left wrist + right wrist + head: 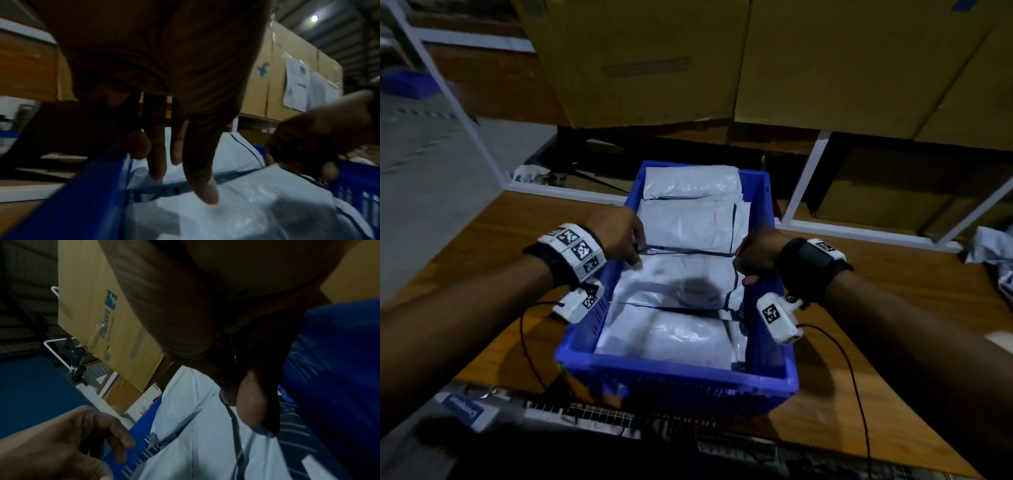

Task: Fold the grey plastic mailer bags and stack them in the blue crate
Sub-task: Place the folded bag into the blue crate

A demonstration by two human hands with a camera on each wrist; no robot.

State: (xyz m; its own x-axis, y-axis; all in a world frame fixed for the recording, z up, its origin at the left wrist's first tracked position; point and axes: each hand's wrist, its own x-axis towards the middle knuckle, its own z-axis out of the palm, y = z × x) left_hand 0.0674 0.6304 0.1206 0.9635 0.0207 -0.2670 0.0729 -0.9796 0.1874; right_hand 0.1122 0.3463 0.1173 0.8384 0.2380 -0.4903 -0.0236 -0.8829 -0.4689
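The blue crate (674,382) sits in the middle of a wooden table (482,270) and holds several folded grey mailer bags. One folded mailer bag (681,270) is stretched across the crate's middle between both hands. My left hand (638,253) is at the left wall, with the thumb on top of the bag (257,194) and the fingers (157,172) past its far edge, pinching it. My right hand (743,270) pinches the right edge of the bag (205,426) between thumb (252,408) and finger, close to the right wall of the crate (339,353).
Folded bags lie at the crate's far end (691,185) and near end (681,339). Loose grey bags (993,257) are heaped at the table's right. Large cardboard boxes (654,61) on a white-framed shelf stand behind. Dark clutter and cables line the table's near edge.
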